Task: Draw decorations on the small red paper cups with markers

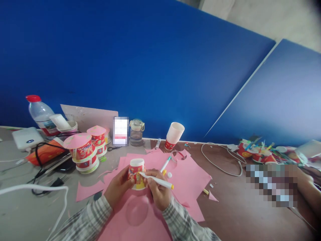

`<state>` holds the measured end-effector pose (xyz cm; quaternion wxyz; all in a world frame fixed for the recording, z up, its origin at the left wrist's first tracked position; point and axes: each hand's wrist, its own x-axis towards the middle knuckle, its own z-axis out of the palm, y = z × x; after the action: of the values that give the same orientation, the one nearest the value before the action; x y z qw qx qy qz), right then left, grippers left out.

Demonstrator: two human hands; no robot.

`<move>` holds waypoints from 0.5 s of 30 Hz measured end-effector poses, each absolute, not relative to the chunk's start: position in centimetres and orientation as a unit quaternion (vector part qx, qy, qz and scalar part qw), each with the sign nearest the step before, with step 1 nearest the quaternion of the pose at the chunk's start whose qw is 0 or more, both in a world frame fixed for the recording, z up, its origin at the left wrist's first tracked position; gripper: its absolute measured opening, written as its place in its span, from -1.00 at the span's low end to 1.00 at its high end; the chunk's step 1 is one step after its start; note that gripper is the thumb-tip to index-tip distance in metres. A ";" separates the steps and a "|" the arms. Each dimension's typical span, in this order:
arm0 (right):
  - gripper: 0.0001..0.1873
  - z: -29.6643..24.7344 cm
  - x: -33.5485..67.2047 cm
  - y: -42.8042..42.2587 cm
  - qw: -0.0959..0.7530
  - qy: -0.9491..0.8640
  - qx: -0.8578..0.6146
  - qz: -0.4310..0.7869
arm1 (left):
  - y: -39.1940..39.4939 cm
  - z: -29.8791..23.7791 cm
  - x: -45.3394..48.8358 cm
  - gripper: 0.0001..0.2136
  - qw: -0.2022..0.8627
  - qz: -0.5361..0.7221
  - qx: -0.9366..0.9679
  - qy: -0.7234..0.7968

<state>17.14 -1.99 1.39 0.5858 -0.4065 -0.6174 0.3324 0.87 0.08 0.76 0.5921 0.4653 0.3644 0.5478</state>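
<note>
My left hand (117,188) is wrapped round the side of a small red, white and yellow printed paper cup (136,164), held with its narrower end up. Pinched in my right hand (158,192) is a white marker pen (162,182) with a yellow end. Its tip meets the cup's printed side, and the right fingers are close against the cup. Beneath both hands lie pink paper sheets (185,180), cut and overlapping. Another white marker with a teal end (166,164) rests on the paper just beyond my right hand.
Left stand paper-cup models with pink cone tops (80,142), a red-capped bottle (41,112) and cables. A lidded glass jar (136,134) and stacked cups (175,132) stand by the blue partition (150,67). At right are cut cups with pens (263,155) and another person's arm (309,187).
</note>
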 end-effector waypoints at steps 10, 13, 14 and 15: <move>-0.82 2.2 16.7 -2.4 0.587 -0.648 -0.398 0.279 | 0.2 0.3 0.8 -0.56 0.592 0.541 0.468 0.371; -0.83 2.1 16.9 -2.3 0.592 -0.627 -0.410 0.297 | 0.3 0.6 0.8 -0.55 0.601 0.544 0.459 0.364; -0.84 2.0 17.0 -2.2 0.592 -0.622 -0.414 0.301 | 0.3 0.7 0.8 -0.55 0.603 0.545 0.457 0.362; -0.84 1.9 17.0 -2.2 0.592 -0.620 -0.415 0.306 | 0.3 0.7 0.8 -0.55 0.604 0.544 0.457 0.362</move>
<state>17.02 -2.20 1.88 0.5916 -0.4155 -0.6196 0.3056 0.79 0.26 0.73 0.6035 0.4574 0.3616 0.5439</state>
